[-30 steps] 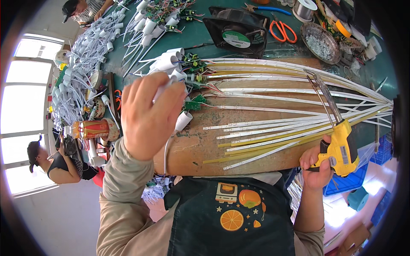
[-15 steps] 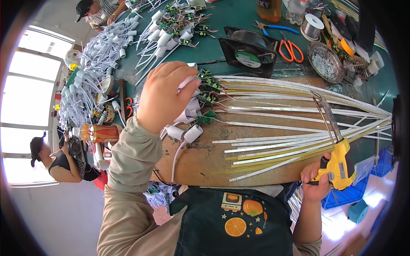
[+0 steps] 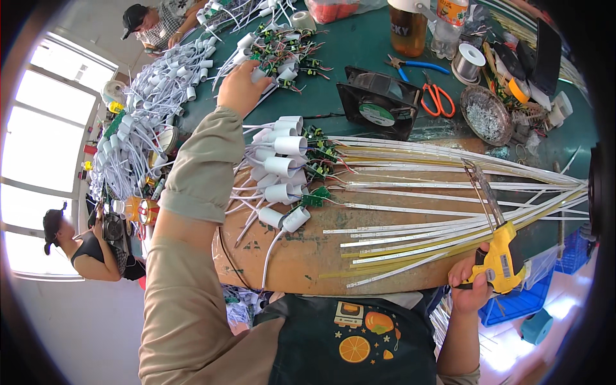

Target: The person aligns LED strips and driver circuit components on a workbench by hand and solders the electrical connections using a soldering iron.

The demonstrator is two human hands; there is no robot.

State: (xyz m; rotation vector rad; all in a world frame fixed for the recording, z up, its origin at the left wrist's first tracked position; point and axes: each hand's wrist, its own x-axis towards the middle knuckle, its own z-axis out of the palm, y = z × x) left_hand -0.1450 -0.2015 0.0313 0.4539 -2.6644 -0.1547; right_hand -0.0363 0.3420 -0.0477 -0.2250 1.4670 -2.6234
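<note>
My left hand reaches over the far pile of wired circuit boards, its fingers closed around a white plastic sleeve. In my right hand is a yellow soldering gun, held by its grip with the long tip pointing away over the strips. Thin white and yellow LED strips fan across the brown board. At the left ends of the upper strips, red wires join them to green circuit boards. White sleeves with cords lie bunched beside those boards.
A black fan, orange-handled scissors, blue-handled pliers, a solder spool and a round metal dish stand beyond the strips. White corded sleeves heap at left. Two other people sit at left.
My left hand has moved from above the near bunch of sleeves to the far pile and closed on a sleeve there. My right hand keeps the soldering gun in nearly the same place.
</note>
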